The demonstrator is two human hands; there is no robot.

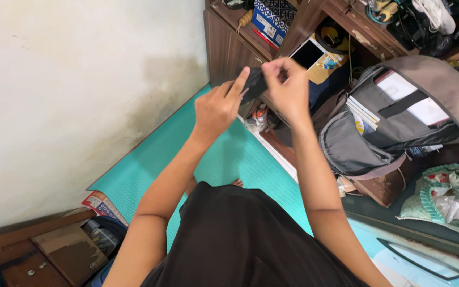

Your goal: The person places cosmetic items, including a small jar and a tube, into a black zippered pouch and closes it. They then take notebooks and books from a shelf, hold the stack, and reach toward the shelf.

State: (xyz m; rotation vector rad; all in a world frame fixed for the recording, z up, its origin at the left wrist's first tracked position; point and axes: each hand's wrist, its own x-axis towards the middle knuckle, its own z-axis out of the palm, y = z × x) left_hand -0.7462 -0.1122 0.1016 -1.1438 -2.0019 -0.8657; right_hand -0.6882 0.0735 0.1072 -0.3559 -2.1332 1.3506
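Above the far end of the green mat [150, 165], the left hand [218, 109] and right hand [289, 87] together pinched a small dark pouch [254, 84] between fingertips, held in the air beside an open grey backpack [394, 114].

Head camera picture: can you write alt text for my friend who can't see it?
Seen from above, a person's left hand and right hand hold a small dark pouch between them over a teal mat. To the right, an open grey backpack with books inside leans against cluttered wooden shelves.
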